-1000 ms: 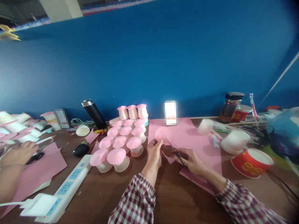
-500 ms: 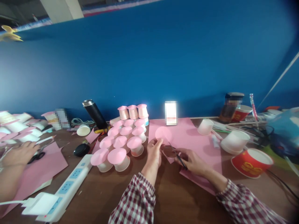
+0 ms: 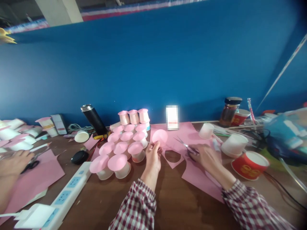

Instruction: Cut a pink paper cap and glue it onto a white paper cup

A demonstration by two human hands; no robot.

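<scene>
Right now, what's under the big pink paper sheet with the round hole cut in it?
Through the round hole in the pink paper sheet the brown table shows. The right hand rests on the sheet; whatever else lies beneath is covered.

Craft workroom, cluttered wooden table [image 3: 177, 204], pink-capped paper cups [image 3: 120, 150], blue wall [image 3: 153, 64]

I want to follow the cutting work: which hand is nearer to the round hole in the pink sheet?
Left. The left hand sits just beside the round hole, holding a pink paper circle. The right hand rests farther right, on the scissors.
</scene>
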